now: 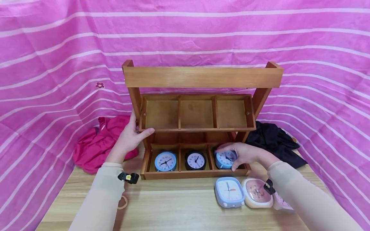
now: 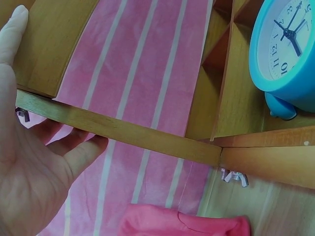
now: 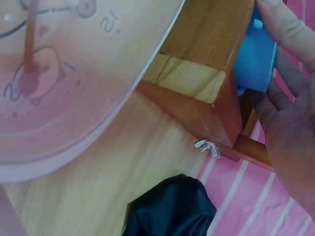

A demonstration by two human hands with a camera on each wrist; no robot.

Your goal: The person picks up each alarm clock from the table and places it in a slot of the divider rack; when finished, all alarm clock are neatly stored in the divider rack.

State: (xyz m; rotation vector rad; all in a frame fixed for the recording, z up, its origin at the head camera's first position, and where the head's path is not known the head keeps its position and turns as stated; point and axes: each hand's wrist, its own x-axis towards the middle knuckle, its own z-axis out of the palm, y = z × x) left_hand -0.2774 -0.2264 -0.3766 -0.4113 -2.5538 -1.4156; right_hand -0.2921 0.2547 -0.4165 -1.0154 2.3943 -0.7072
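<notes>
Currently, head view: our right hand pinches a round light-blue clock in the lower-right compartment of a two-tier brown wooden rack; our left hand grips its left side. Left wrist: fingers wrap the rack. Right wrist: we clasp the clock.

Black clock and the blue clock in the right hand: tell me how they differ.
The black clock has a black case; the blue clock a light blue one.
The black clock sits untouched in the lower middle compartment; the blue clock is at the lower right compartment, gripped by the right hand.
Both have round, pale dials.
</notes>
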